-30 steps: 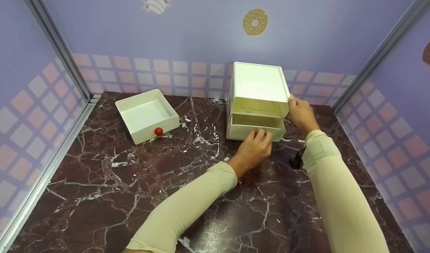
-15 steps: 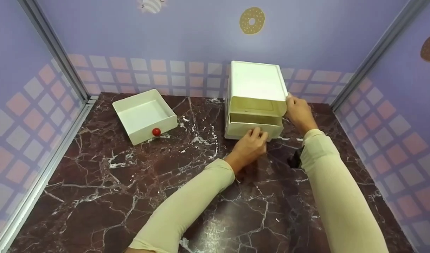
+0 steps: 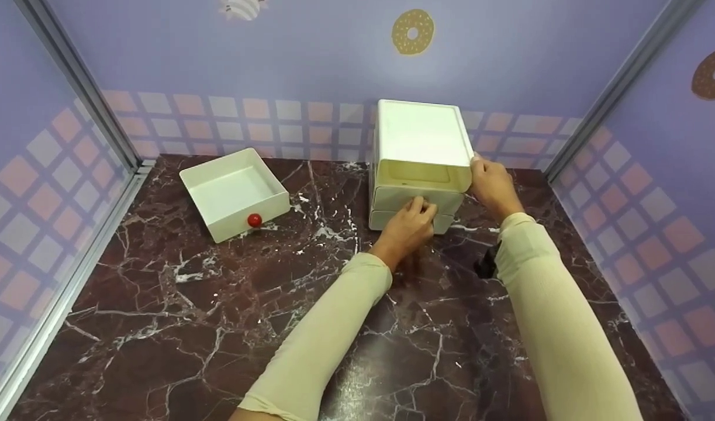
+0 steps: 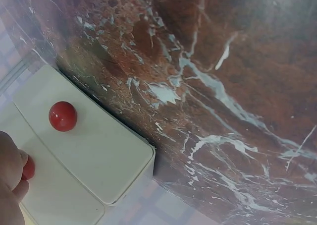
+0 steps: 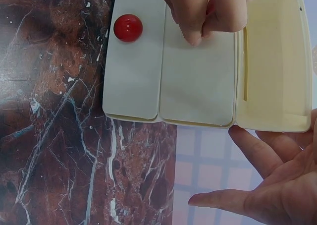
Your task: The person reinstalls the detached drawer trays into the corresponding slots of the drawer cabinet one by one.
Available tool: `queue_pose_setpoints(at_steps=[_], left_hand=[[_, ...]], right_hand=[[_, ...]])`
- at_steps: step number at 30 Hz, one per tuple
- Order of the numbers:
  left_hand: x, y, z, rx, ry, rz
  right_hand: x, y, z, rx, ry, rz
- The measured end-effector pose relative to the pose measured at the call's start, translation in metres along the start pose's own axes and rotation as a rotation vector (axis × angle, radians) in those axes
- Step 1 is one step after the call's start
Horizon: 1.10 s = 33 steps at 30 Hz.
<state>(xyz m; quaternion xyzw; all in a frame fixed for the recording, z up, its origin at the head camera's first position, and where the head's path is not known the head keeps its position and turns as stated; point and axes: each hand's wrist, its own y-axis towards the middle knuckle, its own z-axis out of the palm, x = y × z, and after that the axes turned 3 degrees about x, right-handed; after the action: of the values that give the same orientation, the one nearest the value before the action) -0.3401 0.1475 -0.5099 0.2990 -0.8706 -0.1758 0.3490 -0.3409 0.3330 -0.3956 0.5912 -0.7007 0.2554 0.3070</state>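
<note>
A white drawer cabinet (image 3: 421, 131) stands against the back wall, its top slot open and without a drawer. My left hand (image 3: 407, 228) pinches the red knob (image 4: 28, 168) of the middle drawer (image 3: 448, 203), whose front is level with the one below. On the bottom drawer (image 5: 131, 81), which is closed, a second red knob (image 4: 63, 116) is visible in both wrist views. My right hand (image 3: 494, 186) rests against the cabinet's right side near the upper front edge, fairly straight fingers touching the side in the right wrist view.
A loose white drawer (image 3: 231, 228) with a red knob (image 3: 254, 220) lies at the left on the dark marbled tabletop (image 3: 310, 280). Patterned walls (image 3: 310, 52) rise at the back and both sides. A small dark object (image 3: 486, 263) shows beside the right forearm.
My left hand has pushed the middle drawer back into the cabinet, so the bottom drawer front now shows below it. My right hand stays at the cabinet's side. The head view has shifted slightly.
</note>
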Motion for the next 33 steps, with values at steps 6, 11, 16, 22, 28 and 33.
queue_pose_setpoints(at_steps=[6,11,16,22,28,33], left_hand=[[-0.001,-0.001,-0.002,0.013,0.012,-0.015],[-0.002,-0.005,-0.008,0.023,0.017,-0.022],[0.006,-0.026,-0.017,-0.017,-0.007,0.003],[0.042,-0.071,-0.026,-0.002,-0.130,-0.065],[0.116,-0.114,-0.029,0.140,-0.299,-0.422],[0.189,-0.158,-0.032,0.492,-0.390,-0.906]], right_hand=[[0.000,0.001,0.000,0.010,-0.008,0.002],[0.001,0.001,-0.001,0.006,-0.026,-0.005],[0.002,0.001,-0.003,0.001,-0.018,0.002],[0.000,-0.001,-0.007,0.000,0.010,0.013],[0.001,-0.001,-0.006,-0.004,0.001,0.012],[0.000,0.001,-0.006,-0.012,-0.017,0.002]])
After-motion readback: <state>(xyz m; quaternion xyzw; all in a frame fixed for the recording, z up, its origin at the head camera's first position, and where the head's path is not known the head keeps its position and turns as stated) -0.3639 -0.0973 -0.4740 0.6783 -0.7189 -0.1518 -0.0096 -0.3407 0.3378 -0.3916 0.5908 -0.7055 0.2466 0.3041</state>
